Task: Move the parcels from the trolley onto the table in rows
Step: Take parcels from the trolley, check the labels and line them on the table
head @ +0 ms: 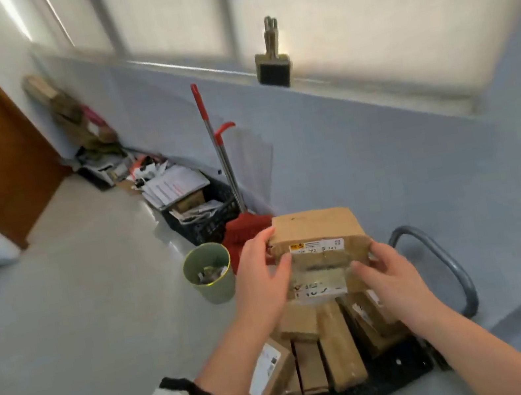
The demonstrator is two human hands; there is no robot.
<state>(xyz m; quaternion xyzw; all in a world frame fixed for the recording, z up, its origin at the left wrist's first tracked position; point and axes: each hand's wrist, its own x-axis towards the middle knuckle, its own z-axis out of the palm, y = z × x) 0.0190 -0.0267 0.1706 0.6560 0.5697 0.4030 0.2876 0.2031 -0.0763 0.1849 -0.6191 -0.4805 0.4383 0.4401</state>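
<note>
Top parcel (pixel 316 232): a brown carton with white labels, at the far end of the trolley above the rest of the load. I cannot tell whether it has come clear of the wrapped packet under it.
Left hand (pixel 261 280): grasping the carton's left side, fingers along the edge and thumb across the front.
Right hand (pixel 391 278): clasping the lower right corner, fingers wrapped round it.
Trolley (pixel 388 380): black deck with a grey handle (pixel 452 268) just beside the right hand.
Other parcels (pixel 340 350): several cartons packed close together on the deck.
Desk: not in view from here.
Doing it well: I would get both palms further under the carton, lift it straight up so that nothing beneath is dragged along, and swing it wide of the handle.
Watch for: the green bin (pixel 209 272) and red broom (pixel 245 238) on the floor just left of the load.
</note>
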